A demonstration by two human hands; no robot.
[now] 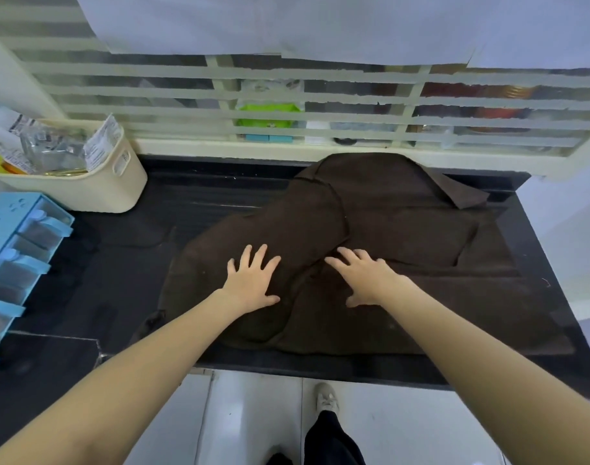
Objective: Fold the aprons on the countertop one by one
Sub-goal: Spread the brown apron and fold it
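Observation:
A dark brown apron (387, 223) lies spread over the black countertop (119, 280), with part of it folded over towards the left. My left hand (253, 280) rests flat on the folded layer, fingers straight and spread. My right hand (364, 276) lies flat on the cloth just to the right, beside the fold's edge, fingers spread too. More brown cloth lies underneath; I cannot tell whether it is one apron or more. A thin strap (152, 243) trails left on the counter.
A cream basket (119, 182) full of packets stands at the back left. A blue drawer organiser (15, 263) sits along the left edge. A slatted window frame (286, 105) runs behind the counter. The counter's front edge (320, 370) is near my legs.

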